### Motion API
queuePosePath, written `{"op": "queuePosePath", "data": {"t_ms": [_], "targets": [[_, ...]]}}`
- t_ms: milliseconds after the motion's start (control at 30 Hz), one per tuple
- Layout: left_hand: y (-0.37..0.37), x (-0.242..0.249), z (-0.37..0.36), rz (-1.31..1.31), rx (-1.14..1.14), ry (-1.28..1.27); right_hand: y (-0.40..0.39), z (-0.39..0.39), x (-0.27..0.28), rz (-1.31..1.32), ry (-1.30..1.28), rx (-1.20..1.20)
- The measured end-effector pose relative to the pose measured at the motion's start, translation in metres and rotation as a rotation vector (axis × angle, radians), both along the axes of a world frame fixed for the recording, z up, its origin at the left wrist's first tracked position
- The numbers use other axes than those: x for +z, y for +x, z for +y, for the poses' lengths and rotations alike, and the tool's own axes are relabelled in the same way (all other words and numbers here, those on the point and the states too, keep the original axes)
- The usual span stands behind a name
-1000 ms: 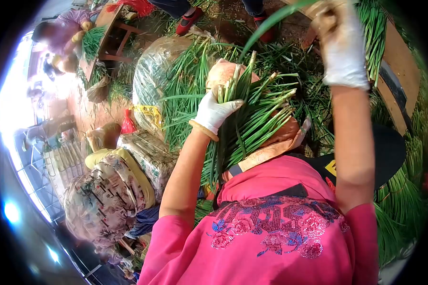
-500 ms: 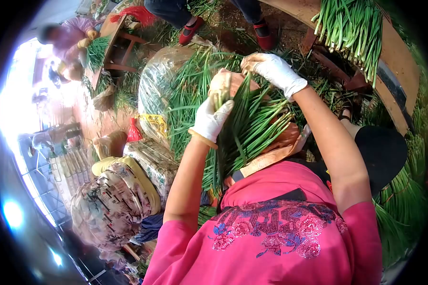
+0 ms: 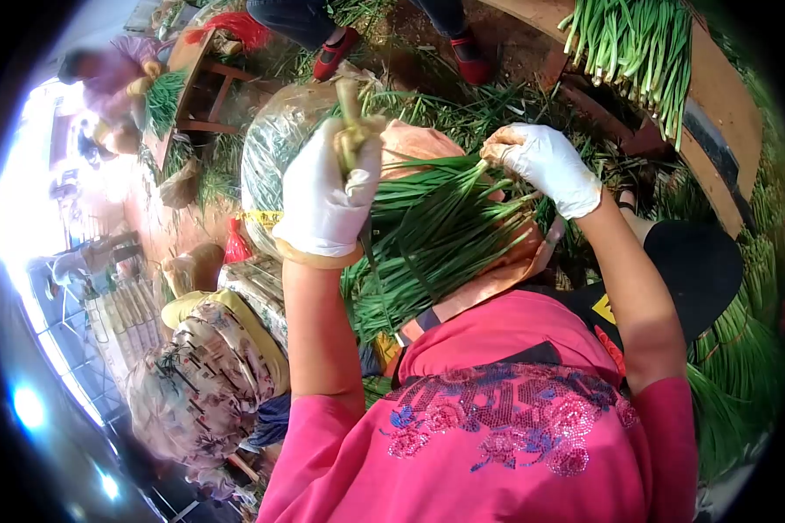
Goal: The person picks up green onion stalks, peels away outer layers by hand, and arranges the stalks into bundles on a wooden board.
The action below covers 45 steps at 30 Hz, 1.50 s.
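Observation:
My left hand (image 3: 330,187), in a white glove, is raised at the centre left with its fingers wrapped round a bunch of pale green stalks (image 3: 350,131) whose ends point up. My right hand (image 3: 545,166), also gloved, pinches the pale ends of some long green leafy stalks at the centre right. A heap of these green stalks (image 3: 436,231) lies over my lap between the two hands, on an orange-brown cloth (image 3: 488,277).
A wooden table (image 3: 731,113) at the upper right bears bundled green stalks (image 3: 637,65). A clear plastic bag (image 3: 266,157) stands left of the heap. A co-worker in a patterned top (image 3: 201,375) is at the lower left; another person's red shoes (image 3: 335,54) show at the top.
My left hand has moved left and up, closer to the camera, lifting its stalks off the heap. My right hand has shifted right and slightly down.

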<state>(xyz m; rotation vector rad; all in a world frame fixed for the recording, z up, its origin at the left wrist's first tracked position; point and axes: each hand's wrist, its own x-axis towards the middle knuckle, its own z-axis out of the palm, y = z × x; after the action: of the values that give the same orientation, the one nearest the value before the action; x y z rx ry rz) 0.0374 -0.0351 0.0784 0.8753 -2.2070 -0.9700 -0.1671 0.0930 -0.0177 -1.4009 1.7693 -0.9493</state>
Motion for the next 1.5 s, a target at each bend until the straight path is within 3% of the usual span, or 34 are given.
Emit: {"op": "queuePosePath", "data": {"t_ms": [67,100,133,167,200,267,333,367,400,467,533,600,633,667,733,800,833,867,900,933,967,1000,1067,1133,1200,1267,1300,1333,1400,1433,1467,1500], "targets": [[-0.009,-0.007,0.007,-0.289,-0.137,-0.096,0.008,-0.005,0.007,-0.339,0.339,-0.082],[-0.019,-0.012,0.014,-0.511,-0.143,0.047,0.014,-0.006,-0.009,-0.577,0.251,-0.101],[-0.021,-0.040,0.015,-0.431,-0.272,0.104,0.017,-0.009,0.006,-0.708,0.368,-0.116],[-0.022,-0.069,0.017,-0.355,-0.401,0.175,0.021,-0.008,0.001,-0.751,0.302,-0.110],[-0.028,-0.070,0.025,-0.413,-0.464,0.047,0.023,-0.008,0.001,-0.792,0.237,-0.107],[-0.024,-0.079,0.026,-0.544,-0.338,-0.175,0.008,-0.001,0.010,-0.646,0.216,-0.123],[-0.022,-0.084,0.023,-0.635,-0.312,-0.133,-0.017,0.010,-0.013,-0.561,-0.114,-0.234],[-0.021,-0.084,0.023,-0.601,-0.305,-0.149,-0.035,0.014,-0.035,-0.407,-0.156,-0.271],[-0.020,-0.084,0.024,-0.567,-0.303,-0.168,-0.051,0.021,-0.050,-0.001,-0.189,-0.233],[-0.019,-0.084,0.023,-0.526,-0.320,-0.132,-0.064,0.025,-0.073,-0.223,0.157,-0.113],[-0.017,-0.081,0.024,-0.500,-0.333,-0.094,-0.047,0.024,-0.080,-0.402,0.306,-0.026],[-0.015,-0.071,0.027,-0.486,-0.344,-0.058,-0.033,0.026,-0.061,-0.551,0.645,-0.009],[-0.013,-0.065,0.031,-0.514,-0.318,-0.013,-0.034,0.022,-0.073,-0.544,0.663,0.065],[-0.012,-0.061,0.032,-0.421,-0.372,-0.081,-0.030,0.015,-0.075,-0.440,0.538,0.098],[-0.010,-0.054,0.035,-0.236,-0.485,-0.204,-0.022,0.000,-0.046,-0.555,0.403,0.083],[-0.020,-0.036,0.043,-0.367,-0.478,-0.506,-0.009,-0.017,-0.023,-0.660,0.297,0.169],[-0.023,-0.042,0.044,-0.362,-0.435,-0.451,-0.005,-0.029,-0.018,-0.244,0.211,0.280],[-0.026,-0.055,0.039,-0.356,-0.393,-0.397,-0.002,-0.036,-0.014,-0.119,0.022,0.440],[-0.023,-0.079,0.030,-0.287,-0.462,-0.089,-0.001,-0.042,-0.016,-0.126,0.073,0.410],[-0.023,-0.084,0.026,-0.248,-0.464,0.037,-0.001,-0.048,-0.025,-0.132,0.125,0.382],[-0.023,-0.085,0.023,-0.365,-0.413,0.036,-0.007,-0.044,-0.046,-0.077,0.002,0.312],[-0.024,-0.085,0.020,-0.481,-0.356,0.038,-0.005,-0.030,-0.030,-0.097,-0.030,0.105],[-0.017,-0.098,0.013,-0.475,-0.327,-0.008,-0.009,-0.006,-0.012,-0.153,0.001,-0.177],[-0.016,-0.104,0.012,-0.489,-0.307,-0.011,-0.012,0.019,-0.005,-0.033,-0.053,-0.174],[-0.022,-0.099,0.016,-0.520,-0.289,0.024,0.001,0.028,0.002,0.251,-0.034,-0.004],[-0.027,-0.095,0.016,-0.404,-0.330,0.051,0.012,0.024,-0.010,0.120,0.111,0.138],[-0.024,-0.091,0.017,-0.380,-0.347,-0.106,0.014,0.020,-0.018,0.132,0.055,0.138],[-0.018,-0.081,0.023,-0.360,-0.364,-0.258,0.016,0.017,-0.026,-0.053,0.104,0.054],[-0.010,-0.062,0.041,-0.600,-0.316,-0.302,0.018,0.013,-0.033,-0.123,0.034,-0.051],[-0.007,-0.065,0.047,-0.616,-0.302,-0.285,0.024,0.013,-0.026,-0.534,0.050,-0.172],[-0.005,-0.069,0.051,-0.631,-0.288,-0.267,0.016,0.011,-0.033,-0.329,-0.092,-0.169],[-0.005,-0.073,0.051,-0.630,-0.280,-0.250,0.008,0.008,-0.028,-0.519,-0.244,-0.227]]}}
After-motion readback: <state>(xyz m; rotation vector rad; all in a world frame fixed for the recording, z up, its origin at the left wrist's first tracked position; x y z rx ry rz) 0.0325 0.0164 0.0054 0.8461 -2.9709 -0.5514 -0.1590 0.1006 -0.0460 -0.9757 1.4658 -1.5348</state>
